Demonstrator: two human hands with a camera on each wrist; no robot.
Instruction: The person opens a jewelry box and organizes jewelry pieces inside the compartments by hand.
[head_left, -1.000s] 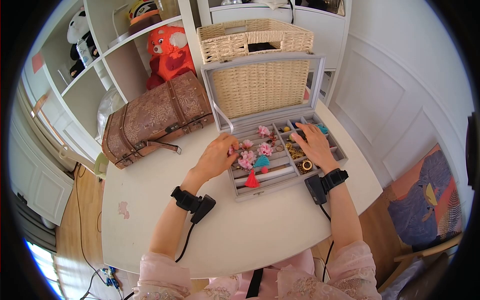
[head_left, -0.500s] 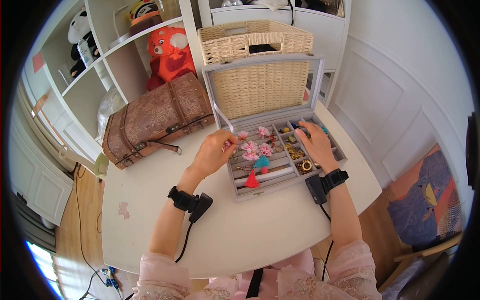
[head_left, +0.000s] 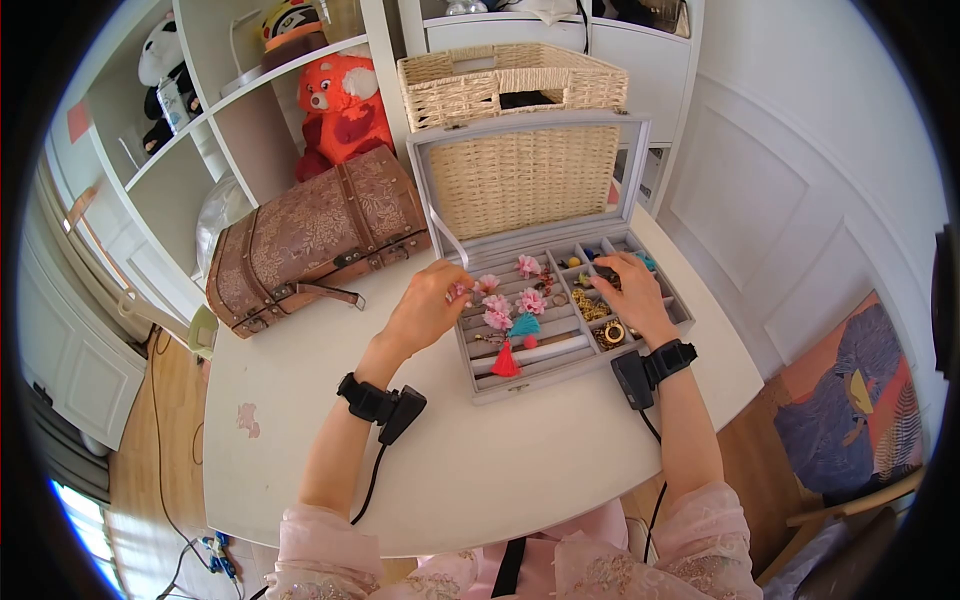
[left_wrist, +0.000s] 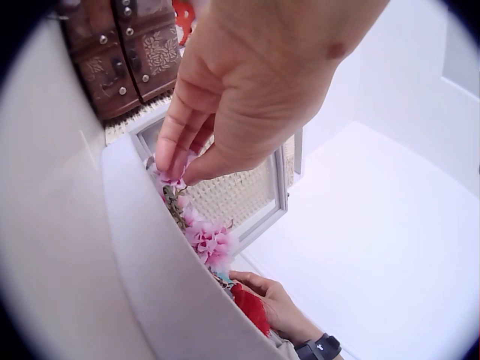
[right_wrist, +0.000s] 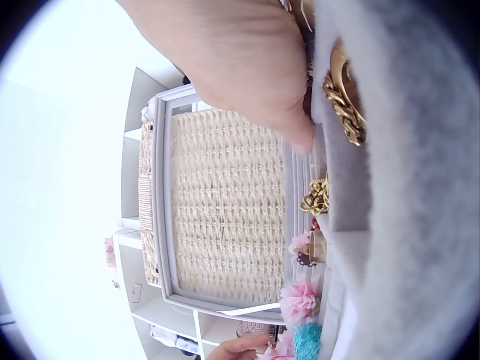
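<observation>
A grey jewellery box (head_left: 520,386) with its glass lid raised stands on the white table. My left hand (head_left: 425,305) pinches a pink flower piece (left_wrist: 174,171) at the box's left edge. Pink flowers (head_left: 532,300), a teal tassel (head_left: 524,325) and a red tassel (head_left: 505,361) lie across the slotted left part. Over the small compartments at the right is my right hand (head_left: 640,300), fingers bent down around a dark item (head_left: 606,274); its fingertips are partly hidden. Gold chains (head_left: 590,304) lie beside it, and chunky gold pieces (right_wrist: 343,97) show in the right wrist view.
A brown patterned chest (head_left: 320,240) stands at the table's left rear. Behind the raised lid is a wicker basket (head_left: 520,180). White shelves (head_left: 225,105) with plush toys rise at the back left. Cables hang from both wrist cameras.
My left hand has moved slightly left and up with the flower piece. The fingers of my right hand have drawn down and back, and a dark item now shows at them.
</observation>
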